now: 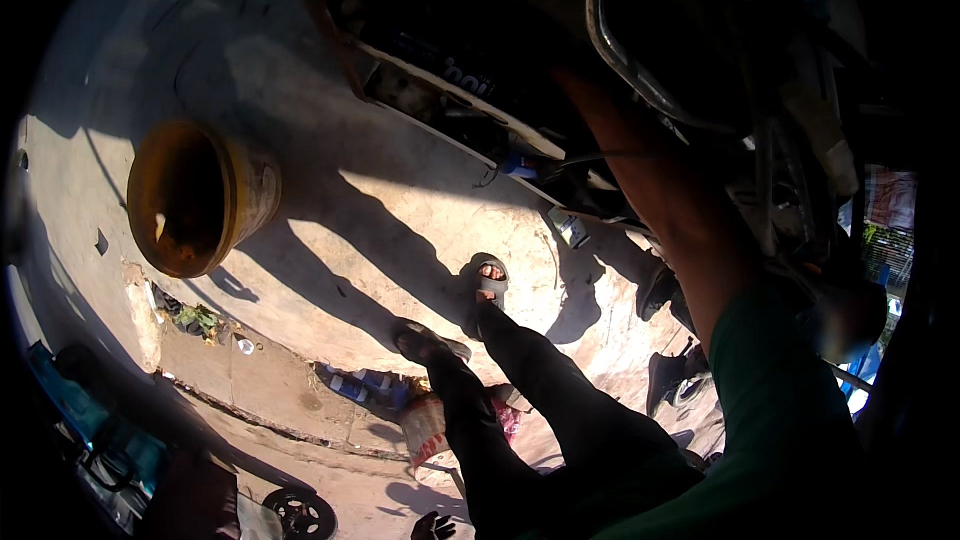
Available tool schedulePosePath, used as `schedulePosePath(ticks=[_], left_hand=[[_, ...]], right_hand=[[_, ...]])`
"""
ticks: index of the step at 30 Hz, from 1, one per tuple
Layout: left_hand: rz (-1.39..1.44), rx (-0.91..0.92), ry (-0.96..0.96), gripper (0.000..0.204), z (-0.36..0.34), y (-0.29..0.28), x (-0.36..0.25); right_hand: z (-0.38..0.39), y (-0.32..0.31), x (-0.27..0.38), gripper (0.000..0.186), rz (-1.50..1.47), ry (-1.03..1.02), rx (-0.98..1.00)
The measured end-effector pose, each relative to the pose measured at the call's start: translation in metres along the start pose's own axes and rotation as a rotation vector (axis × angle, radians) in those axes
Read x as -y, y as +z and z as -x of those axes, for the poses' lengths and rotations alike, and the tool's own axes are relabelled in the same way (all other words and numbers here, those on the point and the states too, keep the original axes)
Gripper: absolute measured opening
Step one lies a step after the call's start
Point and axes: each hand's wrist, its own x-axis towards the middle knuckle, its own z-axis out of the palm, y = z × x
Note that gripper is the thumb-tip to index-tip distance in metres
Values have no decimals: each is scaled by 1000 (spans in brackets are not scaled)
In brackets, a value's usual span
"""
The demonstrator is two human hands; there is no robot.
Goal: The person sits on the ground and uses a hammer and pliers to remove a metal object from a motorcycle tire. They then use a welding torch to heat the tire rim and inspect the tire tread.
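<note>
1. Right arm [660, 190] reaches up toward 1 o'clock into the dark underside of a vehicle [700, 30]; the right hand itself is lost in shadow there, so I can't tell whether its fingers are wide, narrow or holding anything.
2. Left hand: not in the frame.
3. The thing being worked on looks like the metal pipe [625, 50] curving along the vehicle at 1 o'clock, just beside where the forearm disappears.
4. My read on doing this well: work by feel, brace the elbow, keep the wrist clear of the pipe's bend, and shift the head so light reaches the spot.
5. Footing: both legs stretch toward the centre, sandals on concrete floor [330, 230]; keep them planted.
6. Count: one rusty drum [195, 195] lying on its side at 9 o'clock, two sandalled feet [489, 283], one small wheel [300, 513] at 7 o'clock, one blue bottle [365, 385] in the floor crack near 6 o'clock, one green sleeve [770, 390].
</note>
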Motion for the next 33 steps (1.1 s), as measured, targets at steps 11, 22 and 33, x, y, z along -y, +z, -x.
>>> schedulePosePath(ticks=[11, 22, 33], left_hand=[[-105, -16, 72, 49, 12, 9, -54], [-152, 42, 102, 55, -13, 4, -79], [-229, 27, 93, 57, -10, 18, -113]], right_hand=[[6, -4, -1, 31, -65, -8, -4], [84, -72, 4, 27, -585, -91, 121], [120, -99, 4, 24, -840, -76, 260]])
